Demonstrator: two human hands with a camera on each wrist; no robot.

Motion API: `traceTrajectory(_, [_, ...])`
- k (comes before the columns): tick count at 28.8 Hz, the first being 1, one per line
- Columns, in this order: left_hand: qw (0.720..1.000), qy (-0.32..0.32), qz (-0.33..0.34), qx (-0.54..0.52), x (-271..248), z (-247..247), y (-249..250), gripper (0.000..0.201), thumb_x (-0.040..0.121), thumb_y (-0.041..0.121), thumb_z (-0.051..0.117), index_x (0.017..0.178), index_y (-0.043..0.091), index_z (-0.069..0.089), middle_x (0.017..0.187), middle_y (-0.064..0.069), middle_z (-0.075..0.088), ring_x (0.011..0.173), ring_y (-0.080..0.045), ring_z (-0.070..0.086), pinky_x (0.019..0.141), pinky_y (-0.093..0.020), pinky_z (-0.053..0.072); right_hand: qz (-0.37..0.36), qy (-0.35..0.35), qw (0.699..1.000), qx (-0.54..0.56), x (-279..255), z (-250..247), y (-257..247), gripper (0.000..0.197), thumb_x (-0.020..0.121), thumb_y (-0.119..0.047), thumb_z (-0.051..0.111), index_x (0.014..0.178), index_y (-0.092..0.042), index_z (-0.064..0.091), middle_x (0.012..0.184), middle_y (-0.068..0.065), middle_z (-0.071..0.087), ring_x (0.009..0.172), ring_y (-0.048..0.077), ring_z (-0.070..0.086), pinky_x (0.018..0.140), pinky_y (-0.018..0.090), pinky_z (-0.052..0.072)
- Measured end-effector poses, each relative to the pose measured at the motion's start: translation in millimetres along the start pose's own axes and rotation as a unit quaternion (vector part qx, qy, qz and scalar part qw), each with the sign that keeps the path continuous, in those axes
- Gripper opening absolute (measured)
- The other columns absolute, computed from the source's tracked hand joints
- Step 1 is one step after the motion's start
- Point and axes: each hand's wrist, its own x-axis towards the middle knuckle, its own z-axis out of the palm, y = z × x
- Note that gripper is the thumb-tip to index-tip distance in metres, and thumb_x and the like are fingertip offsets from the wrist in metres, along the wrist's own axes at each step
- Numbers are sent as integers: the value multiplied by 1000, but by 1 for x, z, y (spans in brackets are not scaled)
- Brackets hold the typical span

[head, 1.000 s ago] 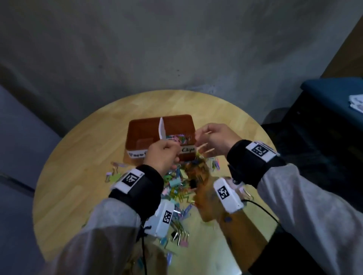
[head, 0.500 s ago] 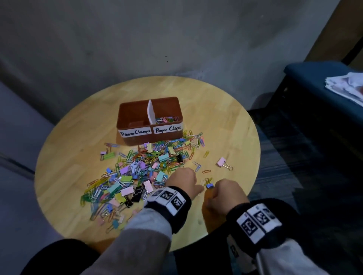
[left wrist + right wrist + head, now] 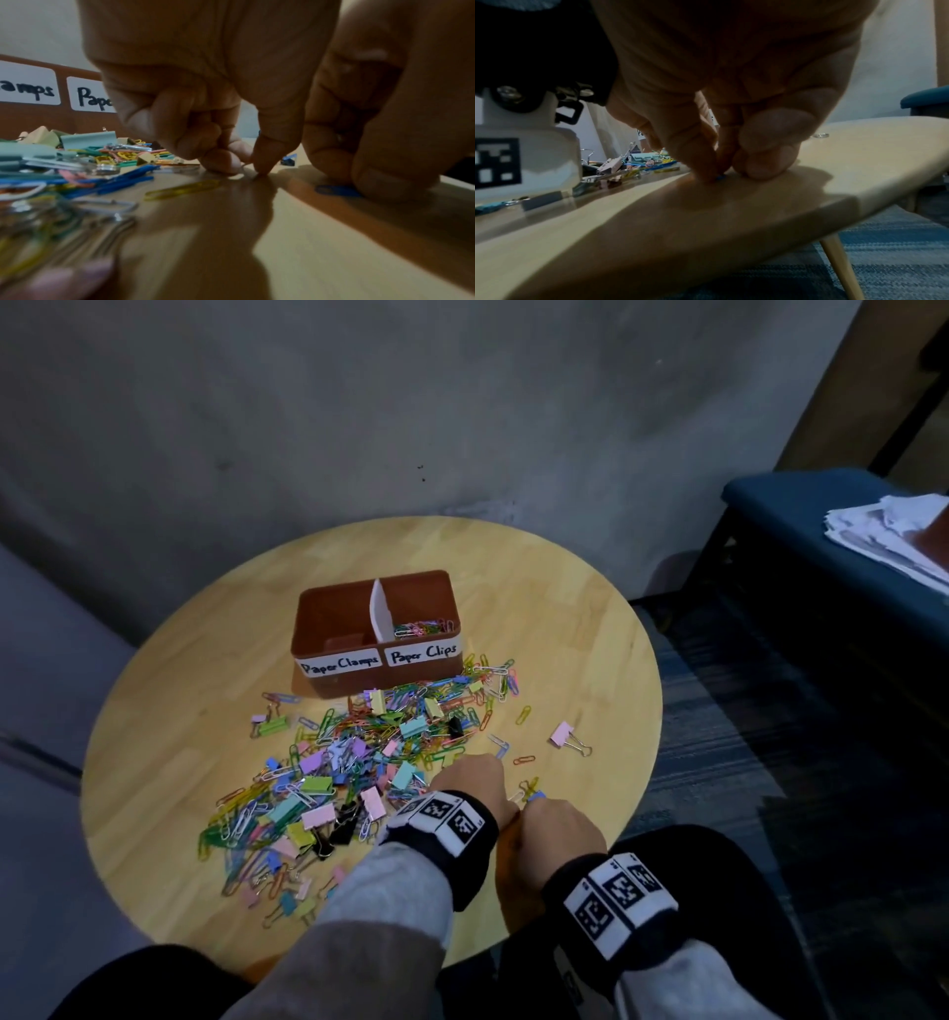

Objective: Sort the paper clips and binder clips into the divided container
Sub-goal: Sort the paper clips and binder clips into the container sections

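Because flat clips resist lifting, the left hand [image 3: 226,121] pinched a silver paper clip [image 3: 243,167] at frame centre; the right hand [image 3: 731,121] pinched a blue paper clip [image 3: 720,177].

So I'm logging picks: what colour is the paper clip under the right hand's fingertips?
Blue. The paper clip shows best in the left wrist view.

head overhead; wrists low, table-level [image 3: 590,629]
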Motion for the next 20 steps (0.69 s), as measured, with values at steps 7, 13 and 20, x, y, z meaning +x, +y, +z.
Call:
traceTrajectory(7, [993, 36, 0, -109, -4, 0, -11, 14, 81, 20, 58, 95, 20, 59, 96, -4, 64, 92, -25, 61, 76, -30, 49, -29, 36, 999, 3, 1, 9, 3, 20, 92, -23, 47, 104, -12, 58, 114, 11, 60, 106, 27, 60, 81, 30, 46])
traceTrajectory(13, [894, 76, -70, -435, 0, 4, -34, 11, 94, 19, 51, 88, 18, 60, 79, -25, 57, 63, -32, 55, 63, -40, 49, -13, 107, 982, 157, 11, 6, 19, 8, 84, -19, 53, 81, -19, 61, 82, 3, 67, 84, 24, 64, 73, 27, 50])
traceTrajectory(20, [809, 11, -146, -569, -9, -12, -41, 19, 92, 16, 44, 74, 10, 45, 58, -6, 40, 46, -20, 35, 49, -26, 33, 77, 52, 899, 427, 32, 5, 35, 22, 85, -3, 54, 67, -13, 63, 54, 5, 56, 49, 21, 50, 53, 25, 43])
